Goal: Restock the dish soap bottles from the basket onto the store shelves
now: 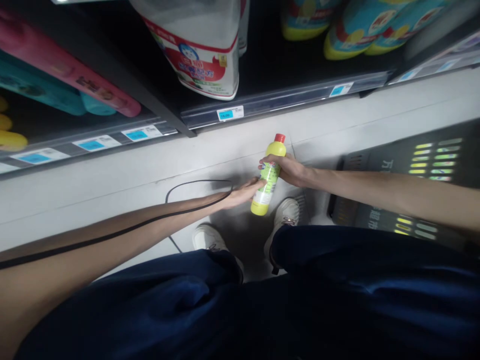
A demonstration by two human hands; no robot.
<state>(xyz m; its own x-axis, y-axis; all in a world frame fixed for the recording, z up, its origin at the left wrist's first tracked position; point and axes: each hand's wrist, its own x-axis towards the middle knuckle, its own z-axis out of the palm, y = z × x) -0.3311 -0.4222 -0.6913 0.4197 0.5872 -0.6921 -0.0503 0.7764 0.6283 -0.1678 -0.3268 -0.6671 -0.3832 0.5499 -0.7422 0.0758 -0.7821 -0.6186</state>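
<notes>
A yellow plastic bottle [261, 195] with a red cap and a printed label is held tilted above the floor, between my two hands. My right hand [290, 169] is wrapped around its upper part, below the cap. Lower down on the other side, my left hand [245, 194] is closed against the bottle, its thumb lying over the label. Some fingers of both hands are hidden behind the bottle.
A dark shelf [292, 95] with price tags runs ahead, holding a large white jug [210, 60] and blue-and-yellow bottles [360, 30]. Pink and teal bottles stand at left. A grey crate [375, 200] sits at right. A black cable [150, 220] crosses my left arm. My shoes are below.
</notes>
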